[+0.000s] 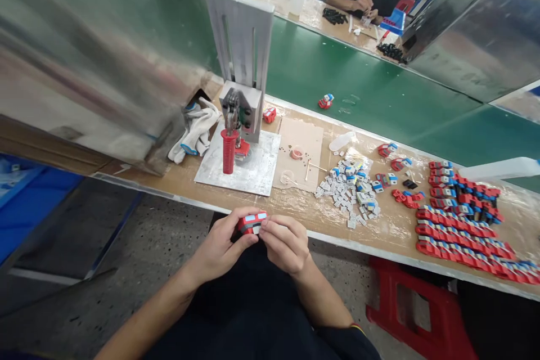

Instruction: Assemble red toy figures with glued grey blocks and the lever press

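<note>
Left hand (221, 246) and right hand (291, 244) hold boxy red piece (250, 224), probably plastic

Toy vehicle (251, 224) before the press (247, 98)

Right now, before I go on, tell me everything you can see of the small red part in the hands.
The small red part looks like hard plastic, shaped rather like a toy vehicle. Two pale-blue, window-like panels sit in its red upper side, with a dark grey band below and a small whitish piece near its right end. It is held slightly tilted, left hand and right hand both touching it, in front of the bench. Its underside is hidden.
</note>
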Tool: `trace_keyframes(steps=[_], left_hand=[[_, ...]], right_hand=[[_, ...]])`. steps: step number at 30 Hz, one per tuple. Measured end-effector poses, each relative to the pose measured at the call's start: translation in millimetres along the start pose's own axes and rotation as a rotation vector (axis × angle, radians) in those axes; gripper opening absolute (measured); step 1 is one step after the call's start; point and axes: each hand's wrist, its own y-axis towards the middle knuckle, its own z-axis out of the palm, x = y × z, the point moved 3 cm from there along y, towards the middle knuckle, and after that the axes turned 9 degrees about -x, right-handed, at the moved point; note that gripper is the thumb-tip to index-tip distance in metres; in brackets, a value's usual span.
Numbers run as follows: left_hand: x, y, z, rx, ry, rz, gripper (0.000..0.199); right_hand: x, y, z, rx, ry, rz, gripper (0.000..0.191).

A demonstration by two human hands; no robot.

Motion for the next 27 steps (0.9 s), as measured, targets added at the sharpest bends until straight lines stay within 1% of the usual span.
trace_keyframes(steps=[5,8,12,15,19,21,23,24,27], left_hand=[[-7,1,0.4,0.045,-0.013,0.056,0.042],[-9,0,-0.2,0.016,0.015,0.126,0.043],[-13,-2,-0.8,-0.038,0.093,0.255,0.038],[-17,-1,-1.9,-0.032,0.119,0.329,0.036],[-19,0,-3.8,-0.037,0.099,0.411,0.037],[-18,0,-3.6,-0.053,0.075,0.438,0.038],[-17,-1,-2.5,-0.069,0.058,0.450,0.037],[-17,-2,-1.8,-0.076,0.052,0.455,0.037],[-16,-4,0.1,-0.090,0.050,0.472,0.036]], right_hand=[[-1,3,-5,0.028,0.036,-0.050,0.019],[-2,4,-7,0.046,0.044,-0.091,0.018],[-2,4,-8,0.082,0.058,-0.113,0.019],[-4,5,-7,0.104,0.119,-0.037,0.018],[-8,11,-3,0.081,0.241,0.198,0.015],[-10,14,-1,0.087,0.313,0.288,0.019],[-11,16,0,0.103,0.366,0.335,0.022],[-11,17,0,0.111,0.385,0.348,0.021],[-12,19,0,0.135,0.423,0.368,0.010]])
